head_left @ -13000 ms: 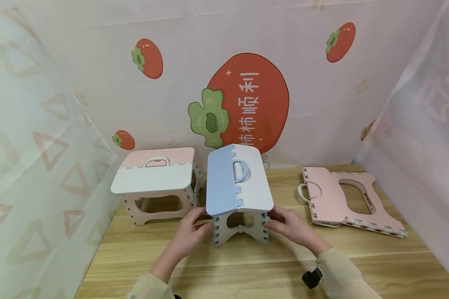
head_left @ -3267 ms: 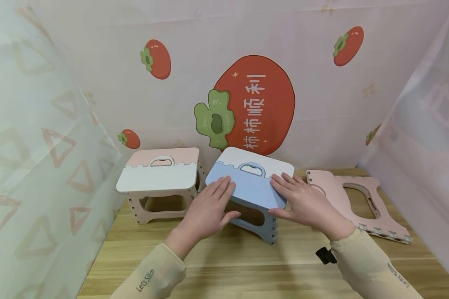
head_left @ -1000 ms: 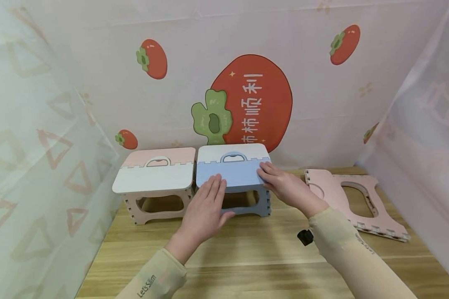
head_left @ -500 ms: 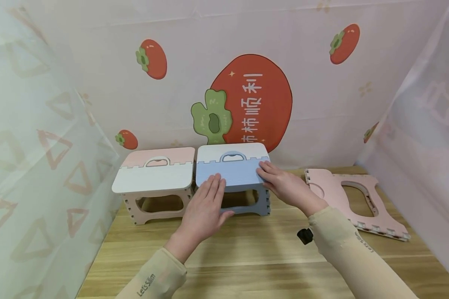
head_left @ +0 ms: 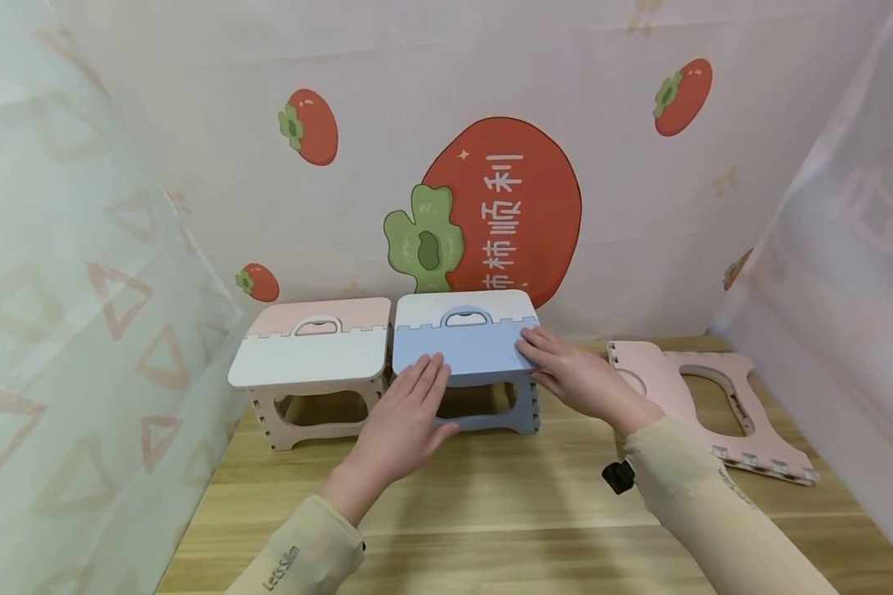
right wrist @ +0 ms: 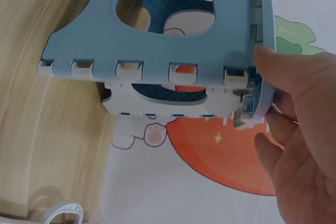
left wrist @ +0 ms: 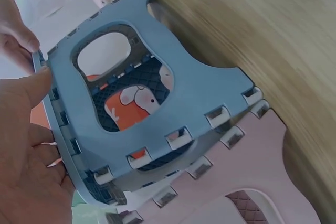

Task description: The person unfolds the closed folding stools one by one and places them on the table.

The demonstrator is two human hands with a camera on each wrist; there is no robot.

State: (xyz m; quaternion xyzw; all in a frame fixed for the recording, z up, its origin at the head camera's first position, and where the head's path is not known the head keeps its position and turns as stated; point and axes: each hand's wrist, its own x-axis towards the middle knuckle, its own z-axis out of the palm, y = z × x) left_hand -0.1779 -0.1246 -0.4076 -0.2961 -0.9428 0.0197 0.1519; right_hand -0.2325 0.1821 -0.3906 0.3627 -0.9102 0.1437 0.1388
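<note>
A blue-and-white folding step stool [head_left: 465, 343] stands unfolded, its blue long side facing me. My left hand [head_left: 402, 426] lies with straight fingers on the front left of its top. My right hand [head_left: 584, 380] rests its fingers on the right front corner. In the right wrist view, the right thumb touches the top's edge and the other fingers are on the far side. The left wrist view shows the left thumb at the edge of the stool [left wrist: 199, 77]. Close on the left stands a pink-and-white folding stool [head_left: 308, 355], unfolded, both tops nearly level.
A pink folding stool [head_left: 655, 380] lies partly folded on the wooden table [head_left: 491, 512] to the right. A white patterned cloth [head_left: 193, 124] with printed persimmons hangs behind and at both sides, close to the stools' back edges.
The blue-and-white stool has been turned from its short end to its long side and brought beside the pink-and-white one. Over the last second, stools and hands hardly move; the head view shifts slightly.
</note>
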